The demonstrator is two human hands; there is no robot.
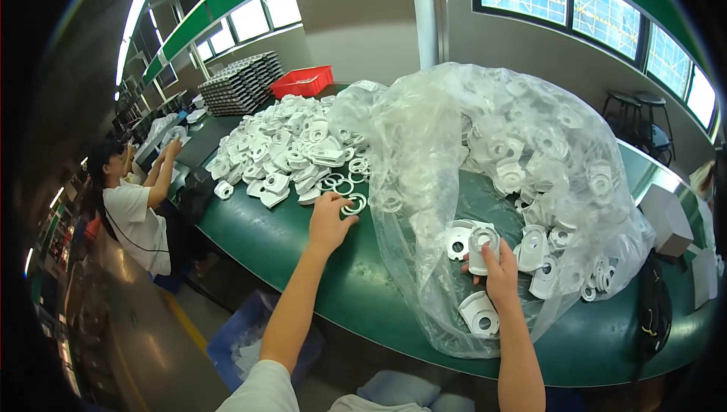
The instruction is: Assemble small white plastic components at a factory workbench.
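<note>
My left hand [330,224] is at the near edge of a pile of white plastic parts. Its curled fingers and thumb are on a white ring [361,201], with several more white rings [337,182] just beyond it. My right hand [500,269] grips a white plastic part [482,239], rounded at one end with a round hole, over the opening of a big clear plastic bag [416,260]. Similar white parts lie around that hand, one [457,241] to its left and another [479,313] nearer me. Many more fill the bag.
The green table [333,283] also carries the heap of white parts [280,151], a red bin [303,81] and stacked dark trays [241,82]. Grey-white boxes [666,219] and a black bag [653,306] are at right. Below stands a blue bin [227,332]; a co-worker [136,211] is at left.
</note>
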